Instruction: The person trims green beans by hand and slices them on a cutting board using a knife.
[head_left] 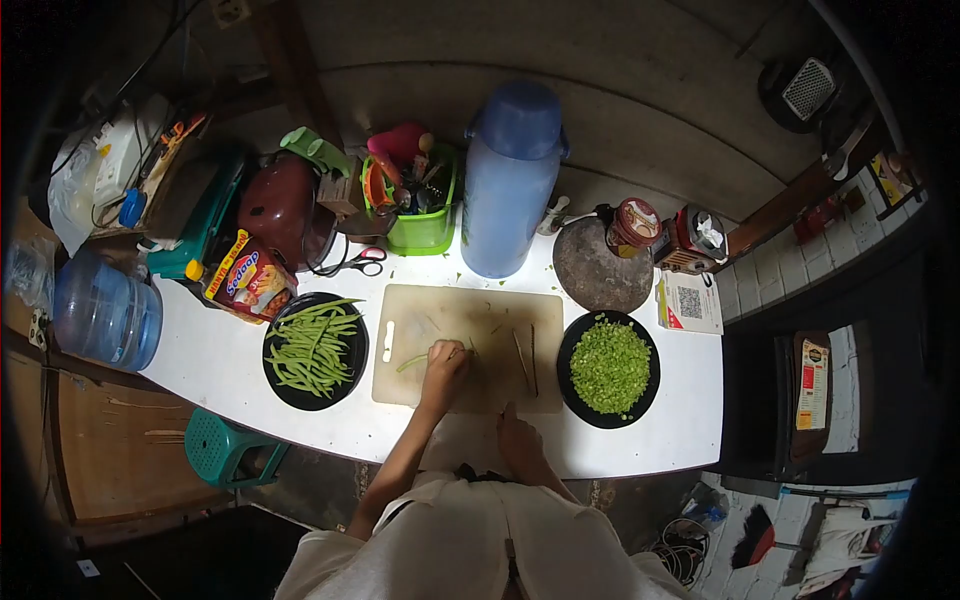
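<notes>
My left hand is closed over the pale cutting board, its fingers pinching a green bean whose end sticks out to the left. My right hand is closed at the board's near edge, around what looks like a knife; its blade is hard to make out. Thin dark-edged slivers show on the board's right part. Whole green beans fill a black plate at the left. Finely chopped green beans lie on another black plate at the right.
Behind the board stand a tall blue jug, a green utensil basket and scissors. A round stone slab is at the back right. A snack packet and a water bottle are left. A green stool stands below.
</notes>
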